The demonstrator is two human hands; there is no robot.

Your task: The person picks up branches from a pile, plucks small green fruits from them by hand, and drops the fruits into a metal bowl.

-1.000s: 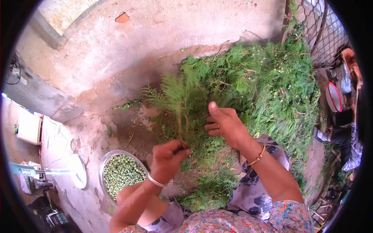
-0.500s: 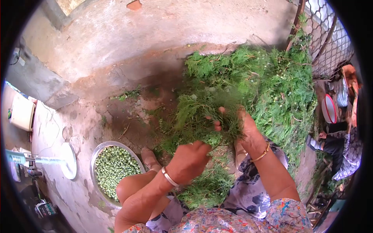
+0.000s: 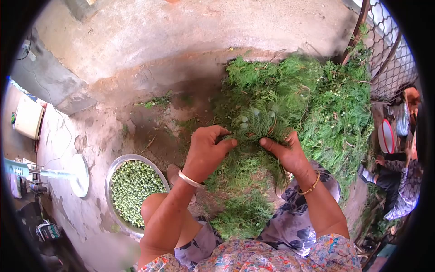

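Note:
My right hand (image 3: 290, 153) is closed round a leafy green sprig (image 3: 260, 124), thumb on top of the stems. At the sprig's left side, my left hand (image 3: 208, 149) has its thumb and forefinger brought near each other. Whether something small sits between those fingertips is hard to tell. Pale green round cones show among the leaves between both hands. A metal basin (image 3: 108, 181) full of small green cones (image 3: 136, 190) stands on the floor to the left of my knee.
A big heap of green branches (image 3: 340, 109) lies along the wall at the right, with loose foliage (image 3: 244, 213) between my feet. At left stands a fan (image 3: 79, 176). Another person (image 3: 398, 181) sits at the far right near a red-rimmed bowl (image 3: 386, 137) and wire mesh (image 3: 394, 59).
The sprig has passed from my left hand to my right. My left hand has since moved up beside the leaves, and my right fingers have closed on the stems.

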